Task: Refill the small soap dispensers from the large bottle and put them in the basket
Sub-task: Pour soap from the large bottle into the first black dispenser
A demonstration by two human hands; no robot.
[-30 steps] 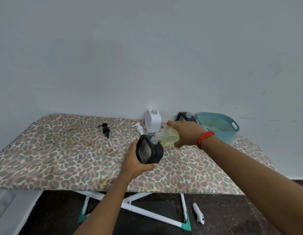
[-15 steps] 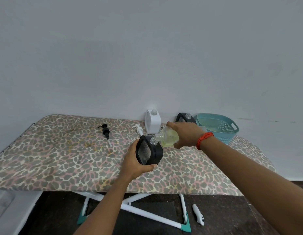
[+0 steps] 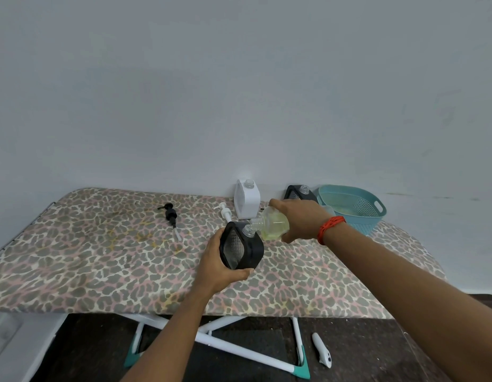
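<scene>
My left hand (image 3: 217, 267) grips a black soap dispenser (image 3: 243, 250) with a clear ribbed front, held just above the table. My right hand (image 3: 300, 220) holds the large clear bottle (image 3: 272, 226) of yellow-green soap, tipped on its side with its neck at the dispenser's open mouth. A white dispenser (image 3: 247, 199) and a second black dispenser (image 3: 298, 192) stand at the back by the wall, both without pumps. The teal basket (image 3: 355, 209) sits at the far right. A black pump (image 3: 171, 215) and a white pump (image 3: 225, 212) lie loose on the table.
The table (image 3: 88, 257) is an ironing board with a leopard-print cover and white crossed legs. A white handheld object (image 3: 322, 350) lies on the dark floor below. A plain wall runs right behind the board.
Both hands and the tipped bottle have stayed almost still over the black dispenser; only the view shifted slightly.
</scene>
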